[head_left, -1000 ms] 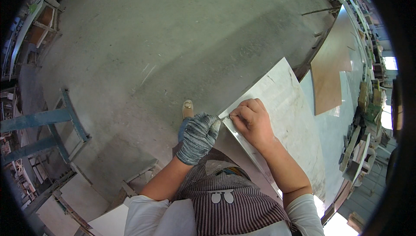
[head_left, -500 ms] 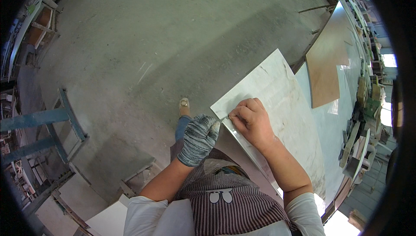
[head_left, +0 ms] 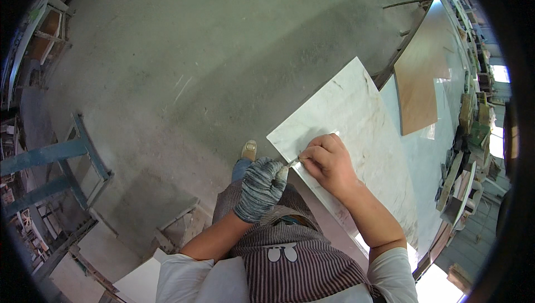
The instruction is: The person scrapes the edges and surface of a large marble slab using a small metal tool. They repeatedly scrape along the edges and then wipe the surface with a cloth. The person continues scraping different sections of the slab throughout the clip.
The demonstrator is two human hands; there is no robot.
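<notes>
A white marbled slab [head_left: 356, 102] with grey and tan veins lies in front of me to the right. My left hand [head_left: 261, 190], in a grey knitted glove, is closed just off the slab's near-left edge. Bare, my right hand [head_left: 327, 161] is over that same edge with its thumb and fingers pinched. Between the two hands runs a small thin light-coloured piece [head_left: 293, 162], too small to name, and both hands pinch it at the edge.
A brown panel [head_left: 418, 86] lies on a pale sheet [head_left: 394, 115] beyond the slab. Blue metal frame [head_left: 53, 155] stands at left, with pale boards [head_left: 106, 250] below it. Grey concrete floor [head_left: 184, 52] spreads ahead, and my shoe [head_left: 249, 149] shows beside the glove.
Both hands have shifted slightly right and nearer to me along the slab's edge. The thin piece between them shows more plainly. My shoe appears a little farther right and lower.
</notes>
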